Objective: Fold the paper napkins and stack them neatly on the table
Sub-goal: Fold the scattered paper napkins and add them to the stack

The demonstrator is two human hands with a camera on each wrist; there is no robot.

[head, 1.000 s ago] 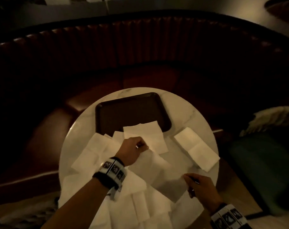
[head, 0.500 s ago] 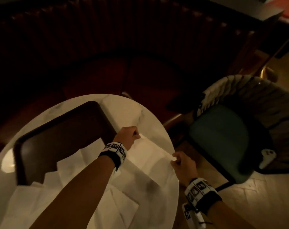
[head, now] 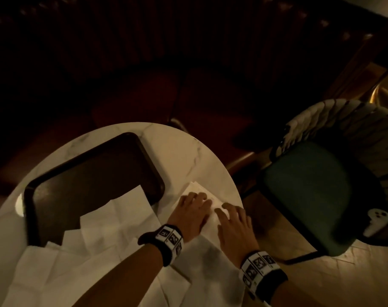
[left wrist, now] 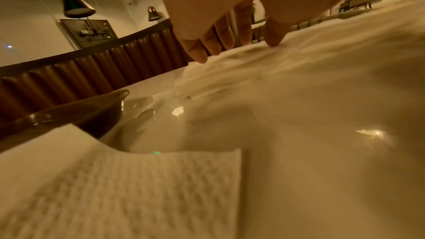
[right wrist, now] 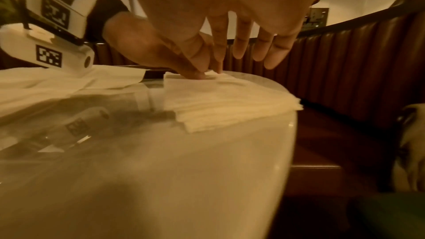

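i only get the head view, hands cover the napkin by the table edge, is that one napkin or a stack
Observer: A stack; the right wrist view shows several layered edges at its near side.
Operator: is the right hand flat on it
Observer: No. The right hand touches it with thumb and index tip only; the other fingers hang above it.
Operator: and the left hand
Observer: In the left wrist view the left hand has straight fingers, tips down on the stack's top.
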